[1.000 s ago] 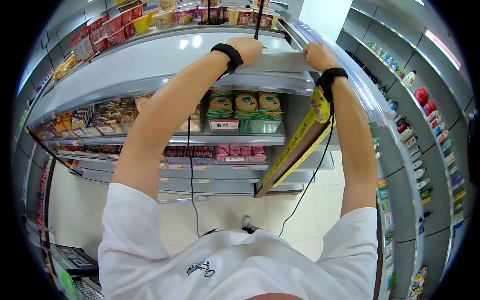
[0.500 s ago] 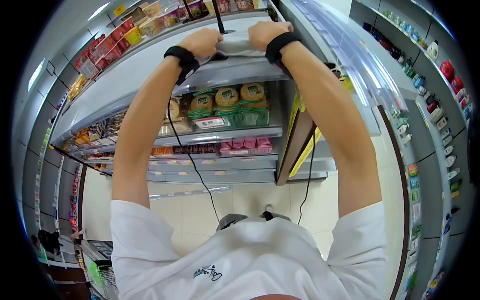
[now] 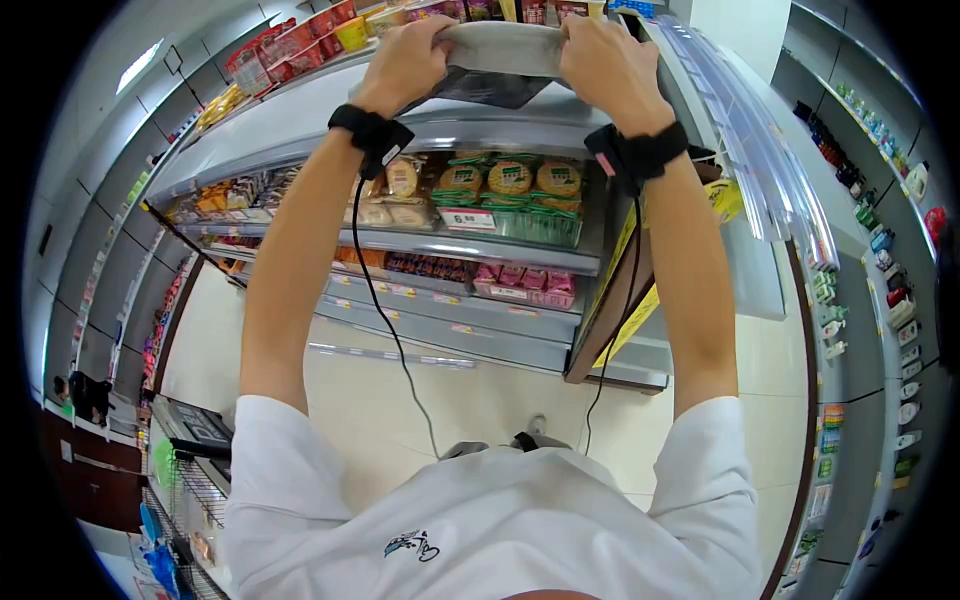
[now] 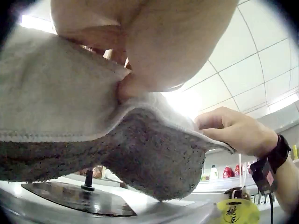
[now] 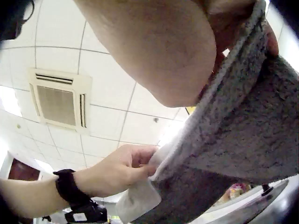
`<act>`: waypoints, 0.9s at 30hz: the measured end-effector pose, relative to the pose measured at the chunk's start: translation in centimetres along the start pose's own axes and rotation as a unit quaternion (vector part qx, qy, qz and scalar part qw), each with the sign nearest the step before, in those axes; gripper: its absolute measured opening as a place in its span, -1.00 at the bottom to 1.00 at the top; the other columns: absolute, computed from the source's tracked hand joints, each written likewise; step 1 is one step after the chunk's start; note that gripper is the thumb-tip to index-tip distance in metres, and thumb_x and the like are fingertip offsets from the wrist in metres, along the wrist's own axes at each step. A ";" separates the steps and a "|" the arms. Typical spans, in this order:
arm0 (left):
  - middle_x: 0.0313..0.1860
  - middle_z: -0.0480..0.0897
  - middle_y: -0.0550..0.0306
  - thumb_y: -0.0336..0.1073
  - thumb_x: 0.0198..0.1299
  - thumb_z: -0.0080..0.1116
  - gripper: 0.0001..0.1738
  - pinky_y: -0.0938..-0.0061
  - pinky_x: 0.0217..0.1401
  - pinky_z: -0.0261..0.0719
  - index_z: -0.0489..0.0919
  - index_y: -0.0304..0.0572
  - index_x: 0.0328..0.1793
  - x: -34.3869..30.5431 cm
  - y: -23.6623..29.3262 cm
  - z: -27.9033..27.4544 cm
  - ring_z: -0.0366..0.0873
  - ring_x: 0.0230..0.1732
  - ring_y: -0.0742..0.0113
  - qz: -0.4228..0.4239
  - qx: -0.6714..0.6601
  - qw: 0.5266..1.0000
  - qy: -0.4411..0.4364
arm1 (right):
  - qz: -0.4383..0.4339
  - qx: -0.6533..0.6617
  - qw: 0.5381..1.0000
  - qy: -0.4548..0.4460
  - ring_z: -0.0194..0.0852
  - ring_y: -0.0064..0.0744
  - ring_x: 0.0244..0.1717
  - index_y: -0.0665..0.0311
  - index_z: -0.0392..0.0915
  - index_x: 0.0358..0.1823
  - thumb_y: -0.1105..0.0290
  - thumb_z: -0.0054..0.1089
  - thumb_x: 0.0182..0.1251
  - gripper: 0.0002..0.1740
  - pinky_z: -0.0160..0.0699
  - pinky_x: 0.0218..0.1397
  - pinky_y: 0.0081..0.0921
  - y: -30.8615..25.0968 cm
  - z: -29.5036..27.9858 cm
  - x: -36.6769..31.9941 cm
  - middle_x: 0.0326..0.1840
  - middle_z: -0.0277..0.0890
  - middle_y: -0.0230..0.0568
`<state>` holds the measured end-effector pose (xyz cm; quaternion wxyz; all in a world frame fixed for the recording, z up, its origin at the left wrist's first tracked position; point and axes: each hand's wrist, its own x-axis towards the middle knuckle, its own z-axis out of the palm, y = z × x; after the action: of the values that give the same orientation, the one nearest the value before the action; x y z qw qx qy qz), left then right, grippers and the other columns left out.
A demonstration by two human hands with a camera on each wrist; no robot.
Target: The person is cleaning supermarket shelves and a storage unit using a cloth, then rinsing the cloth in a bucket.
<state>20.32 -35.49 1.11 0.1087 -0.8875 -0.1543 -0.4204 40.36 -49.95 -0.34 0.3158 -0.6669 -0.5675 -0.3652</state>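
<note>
A grey cloth [image 3: 505, 48] is stretched between both hands above the white top of the shelf unit [image 3: 335, 112]. My left hand [image 3: 408, 65] pinches its left end, and my right hand [image 3: 615, 78] grips the right end. In the left wrist view the cloth [image 4: 56, 93] shows a smooth pale face with a stitched edge and a dark plush underside. From the right wrist, the plush face of the cloth [image 5: 219, 135] fills much of the view. Below the cloth, a dark flat base plate [image 3: 495, 88] with a short black post lies on the shelf top.
Cup noodles [image 3: 352, 34] and red packs line the back. Packaged biscuits [image 3: 510, 178] sit on the shelf underneath, behind a clear front edge. A yellow tag [image 3: 722, 200] hangs at the right corner. Black cables [image 3: 385, 320] trail from both wrist straps.
Both hands have drawn the cloth up off the shelf top and closer to the head camera. The dark base plate now shows beneath it. The camera view has also shifted.
</note>
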 end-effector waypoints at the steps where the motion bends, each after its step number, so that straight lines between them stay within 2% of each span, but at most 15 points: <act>1: -0.19 0.67 -0.18 -0.35 0.16 0.06 -0.72 0.12 0.02 0.54 0.62 -0.18 -0.02 -0.5 1.0 -1.3 0.61 -0.09 -0.19 -0.001 -0.020 0.999 0.041 | -0.011 0.018 0.997 0.073 0.66 -0.08 -0.29 0.17 0.61 -0.30 0.36 0.05 0.18 -0.83 0.38 -0.13 0.14 -0.7 -0.1 -1.0 -0.35 0.66 -0.19; 3: -0.18 0.67 -0.17 -0.34 0.17 0.12 -0.71 0.19 -0.02 0.57 0.60 -0.19 0.02 -3.0 3.2 -3.8 0.62 -0.11 -0.18 -0.006 -0.035 0.998 0.045 | -0.031 0.084 0.990 0.112 0.64 -0.09 -0.30 0.16 0.57 -0.31 0.32 0.01 0.24 -0.84 0.39 -0.19 0.05 -2.1 -1.2 -4.1 -0.40 0.63 -0.21; 4: -0.18 0.67 -0.18 -0.37 0.17 0.13 -0.72 0.19 -0.04 0.56 0.60 -0.22 0.02 -4.8 4.7 -4.5 0.62 -0.13 -0.18 -0.029 -0.062 0.996 0.050 | -0.038 0.107 0.987 0.114 0.59 -0.09 -0.24 0.16 0.53 -0.27 0.28 -0.01 0.30 -0.83 0.37 -0.18 0.01 -2.9 -2.0 -6.3 -0.37 0.60 -0.20; 5: -0.18 0.67 -0.19 -0.40 0.16 0.14 -0.72 0.19 -0.05 0.56 0.60 -0.24 0.01 -6.8 6.1 -5.0 0.62 -0.14 -0.17 -0.053 -0.091 0.993 0.058 | -0.021 0.136 0.989 0.062 0.55 -0.11 -0.18 0.16 0.51 -0.24 0.27 0.01 0.33 -0.84 0.33 -0.18 -0.02 -3.7 -3.4 -8.4 -0.32 0.58 -0.20; 7: -0.17 0.66 -0.19 -0.45 0.13 0.15 -0.72 0.19 -0.06 0.55 0.59 -0.28 0.00 -11.0 8.5 -5.1 0.61 -0.14 -0.18 -0.080 -0.124 0.988 0.036 | 0.002 0.183 0.983 0.026 0.48 -0.09 -0.19 0.16 0.49 -0.26 0.31 0.07 0.31 -0.89 0.27 -0.17 -0.09 -4.8 -4.1 -13.1 -0.31 0.55 -0.20; 9: -0.15 0.65 -0.19 -0.47 0.12 0.16 -0.72 0.21 -0.06 0.54 0.58 -0.28 0.00 -14.9 10.4 -3.6 0.60 -0.12 -0.19 -0.064 -0.154 0.985 0.033 | 0.010 0.228 0.974 0.007 0.47 -0.08 -0.18 0.19 0.49 -0.24 0.39 0.12 0.27 -0.92 0.28 -0.17 -0.11 -5.2 -4.5 -17.6 -0.29 0.53 -0.20; 11: -0.14 0.64 -0.18 -0.49 0.12 0.17 -0.71 0.24 -0.05 0.54 0.57 -0.30 0.01 -18.6 13.1 -2.0 0.58 -0.10 -0.20 -0.122 -0.235 0.964 0.011 | 0.065 0.282 0.955 -0.062 0.48 -0.06 -0.14 0.23 0.52 -0.18 0.39 0.10 0.28 -0.87 0.31 -0.13 -0.10 -5.4 -5.4 -21.9 -0.25 0.55 -0.18; 13: -0.15 0.64 -0.18 -0.51 0.12 0.15 -0.72 0.27 -0.05 0.54 0.57 -0.33 0.00 -22.0 15.6 0.5 0.60 -0.12 -0.18 -0.118 -0.277 0.954 0.000 | 0.091 0.288 0.946 -0.120 0.48 -0.04 -0.12 0.24 0.53 -0.17 0.40 0.10 0.28 -0.86 0.33 -0.12 -0.12 -4.9 -6.2 -26.3 -0.23 0.56 -0.17; 14: -0.16 0.64 -0.18 -0.51 0.12 0.15 -0.72 0.29 -0.06 0.55 0.57 -0.33 0.00 -23.7 17.1 1.6 0.60 -0.12 -0.18 -0.154 -0.304 0.940 -0.009 | 0.110 0.312 0.932 -0.151 0.48 -0.03 -0.10 0.25 0.53 -0.16 0.40 0.09 0.28 -0.85 0.34 -0.10 -0.14 -4.2 -7.1 -28.3 -0.21 0.56 -0.16; 15: -0.16 0.64 -0.18 -0.51 0.13 0.15 -0.72 0.30 -0.06 0.55 0.57 -0.34 0.00 -25.4 18.8 2.6 0.60 -0.12 -0.18 -0.186 -0.327 0.926 -0.024 | 0.132 0.292 0.934 -0.160 0.48 -0.03 -0.10 0.25 0.53 -0.16 0.40 0.09 0.28 -0.85 0.34 -0.10 -0.14 -3.3 -8.6 -30.3 -0.21 0.56 -0.16; 17: -0.16 0.66 -0.16 -0.49 0.13 0.18 -0.71 0.34 -0.10 0.56 0.58 -0.35 0.01 -29.0 22.5 5.0 0.64 -0.17 -0.05 -0.214 -0.354 0.910 -0.040 | 0.167 0.273 0.910 -0.262 0.48 -0.02 -0.06 0.25 0.54 -0.19 0.39 0.10 0.29 -0.86 0.36 -0.08 -0.15 -2.1 -11.1 -33.7 -0.20 0.57 -0.17; 19: -0.18 0.66 -0.14 -0.46 0.12 0.21 -0.71 0.36 -0.15 0.56 0.58 -0.36 0.00 -31.4 26.8 5.7 0.63 -0.23 0.03 -0.276 -0.363 0.879 -0.139 | 0.187 0.261 0.910 -0.264 0.47 -0.05 -0.05 0.21 0.55 -0.20 0.38 0.10 0.29 -0.87 0.30 -0.07 -0.12 -0.2 -13.3 -37.5 -0.19 0.58 -0.22; 21: -0.22 0.66 -0.14 -0.40 0.11 0.25 -0.67 0.38 -0.20 0.54 0.58 -0.35 0.02 -34.6 30.7 8.4 0.61 -0.28 0.04 -0.280 -0.391 0.852 -0.204 | 0.169 0.181 0.930 -0.270 0.45 -0.11 -0.05 0.18 0.56 -0.19 0.38 0.10 0.28 -0.87 0.24 -0.04 -0.13 1.7 -15.4 -40.6 -0.19 0.58 -0.26; 25: -0.22 0.65 -0.18 -0.34 0.07 0.25 -0.60 0.33 -0.19 0.54 0.56 -0.36 0.05 -38.9 38.2 11.8 0.60 -0.29 -0.02 -0.257 -0.440 0.805 -0.304 | 0.210 0.164 0.923 -0.277 0.42 -0.14 -0.04 0.15 0.57 -0.17 0.38 0.11 0.28 -0.87 0.19 -0.03 -0.15 5.7 -18.3 -46.5 -0.20 0.57 -0.30; 27: -0.20 0.65 -0.21 -0.33 0.06 0.24 -0.59 0.29 -0.16 0.55 0.56 -0.35 0.05 -39.0 40.7 12.5 0.60 -0.25 -0.09 -0.252 -0.442 0.805 -0.303 | 0.218 0.164 0.921 -0.279 0.42 -0.15 -0.04 0.13 0.57 -0.16 0.38 0.11 0.28 -0.86 0.19 -0.01 -0.14 8.0 -18.8 -49.3 -0.18 0.57 -0.30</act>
<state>20.78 -76.36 -39.66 -0.4578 -0.8515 -0.1954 -0.1649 41.50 -92.84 -32.03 0.3212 -0.7880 -0.5251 0.0117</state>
